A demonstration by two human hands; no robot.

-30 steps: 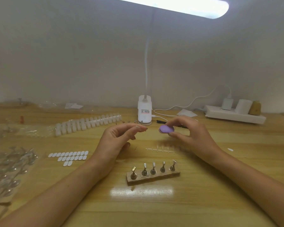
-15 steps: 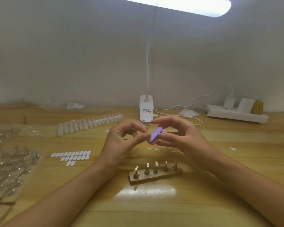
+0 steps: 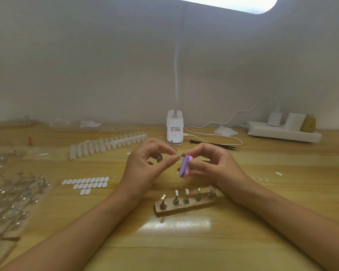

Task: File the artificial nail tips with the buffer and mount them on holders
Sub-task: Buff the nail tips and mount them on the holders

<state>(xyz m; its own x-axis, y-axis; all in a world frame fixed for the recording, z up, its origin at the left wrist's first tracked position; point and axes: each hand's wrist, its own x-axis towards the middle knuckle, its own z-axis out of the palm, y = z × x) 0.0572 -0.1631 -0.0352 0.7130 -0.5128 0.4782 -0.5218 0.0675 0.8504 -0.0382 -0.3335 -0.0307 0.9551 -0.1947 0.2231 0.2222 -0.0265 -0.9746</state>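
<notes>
My right hand (image 3: pixel 213 165) grips a small oval buffer (image 3: pixel 185 166), purple with a pink layer, turned on edge above the table. My left hand (image 3: pixel 147 165) is just left of it, thumb and forefinger pinched together close to the buffer's face; whatever they hold is too small to make out. Below the hands a wooden base (image 3: pixel 184 209) carries a row of metal holders (image 3: pixel 186 198). A strip of clear nail tips (image 3: pixel 106 144) lies at the back left, and another faint strip (image 3: pixel 262 181) lies right of my right wrist.
White oval adhesive tabs (image 3: pixel 86 183) lie in rows at the left. Bagged metal holders (image 3: pixel 10 198) crowd the far left edge. A lamp base (image 3: pixel 175 130) with a cable stands behind the hands, a dark strip (image 3: pixel 213 146) beside it, and a power strip (image 3: pixel 284 132) at the back right.
The buffer turned from flat to on edge and came down toward my left hand's pinched fingertips. Both hands drew closer together over the holder base.
</notes>
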